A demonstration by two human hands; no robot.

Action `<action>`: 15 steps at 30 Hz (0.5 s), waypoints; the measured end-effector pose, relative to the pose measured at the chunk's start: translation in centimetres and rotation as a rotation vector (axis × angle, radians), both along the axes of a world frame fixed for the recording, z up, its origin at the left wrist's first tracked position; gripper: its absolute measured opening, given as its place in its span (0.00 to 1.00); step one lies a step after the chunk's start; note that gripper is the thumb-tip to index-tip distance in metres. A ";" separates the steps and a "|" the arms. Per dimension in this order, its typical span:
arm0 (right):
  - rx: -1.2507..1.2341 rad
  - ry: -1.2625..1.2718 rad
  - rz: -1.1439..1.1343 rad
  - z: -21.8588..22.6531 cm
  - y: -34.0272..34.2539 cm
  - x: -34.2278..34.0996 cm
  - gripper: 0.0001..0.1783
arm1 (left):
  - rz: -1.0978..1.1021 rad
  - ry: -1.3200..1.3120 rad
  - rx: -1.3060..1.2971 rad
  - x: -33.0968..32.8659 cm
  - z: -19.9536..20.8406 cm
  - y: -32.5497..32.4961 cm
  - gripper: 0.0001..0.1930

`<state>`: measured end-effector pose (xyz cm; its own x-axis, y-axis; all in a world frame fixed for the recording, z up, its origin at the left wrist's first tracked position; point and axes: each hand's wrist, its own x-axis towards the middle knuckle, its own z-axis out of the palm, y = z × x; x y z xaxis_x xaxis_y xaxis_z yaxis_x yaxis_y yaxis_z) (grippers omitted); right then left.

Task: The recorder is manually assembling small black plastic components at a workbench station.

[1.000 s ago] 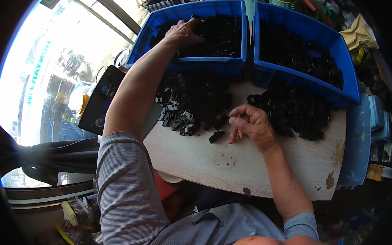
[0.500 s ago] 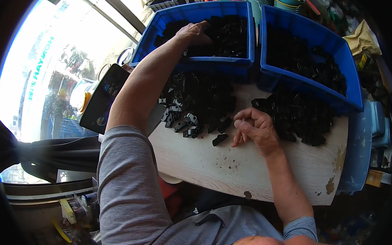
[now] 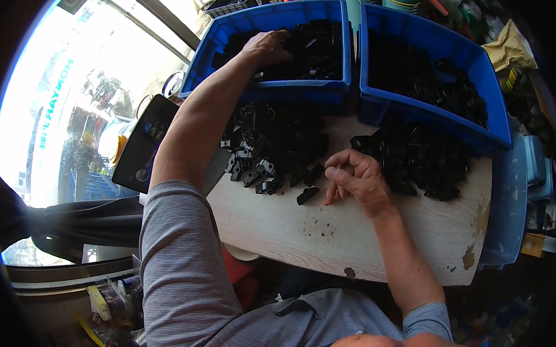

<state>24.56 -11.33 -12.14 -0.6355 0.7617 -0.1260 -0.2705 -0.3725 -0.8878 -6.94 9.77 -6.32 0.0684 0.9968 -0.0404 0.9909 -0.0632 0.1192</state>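
My left hand [image 3: 266,48] reaches into the left blue bin [image 3: 299,86], among many small black plastic parts [image 3: 319,46]. Its fingertips are lost among the dark parts, so its grip does not show. My right hand [image 3: 359,181] rests on its side on the pale tabletop [image 3: 274,229]. The fingers are loosely curled and apart from the thumb, with nothing visible in them. Just left of it lies a single black part [image 3: 307,195]. A pile of black parts mixed with shiny metal clips [image 3: 265,168] spreads in front of the left bin. Beyond my right hand is another heap of black parts [image 3: 434,168].
A second blue bin [image 3: 435,116] with black parts stands at the right. A dark-screened phone or tablet [image 3: 143,144] leans near the window, left of my arm. Stacked teal buckets [image 3: 400,1] stand behind the bins. A light blue tub [image 3: 506,208] is beside the table's right edge.
The view has shifted slightly, so the bins and table sit a little further left. Both hands stay in nearly the same places.
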 end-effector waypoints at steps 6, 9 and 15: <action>0.022 0.003 -0.006 -0.2 0.1 0.5 0.09 | -0.049 0.000 0.116 0.6 -1.5 0.5 0.40; 0.043 -0.032 -0.016 -0.2 0.2 0.6 0.09 | -0.109 -0.048 0.073 0.8 -1.0 1.0 0.39; 0.059 -0.063 -0.019 0.1 0.2 0.8 0.10 | -0.106 -0.014 0.112 0.9 -0.2 0.4 0.34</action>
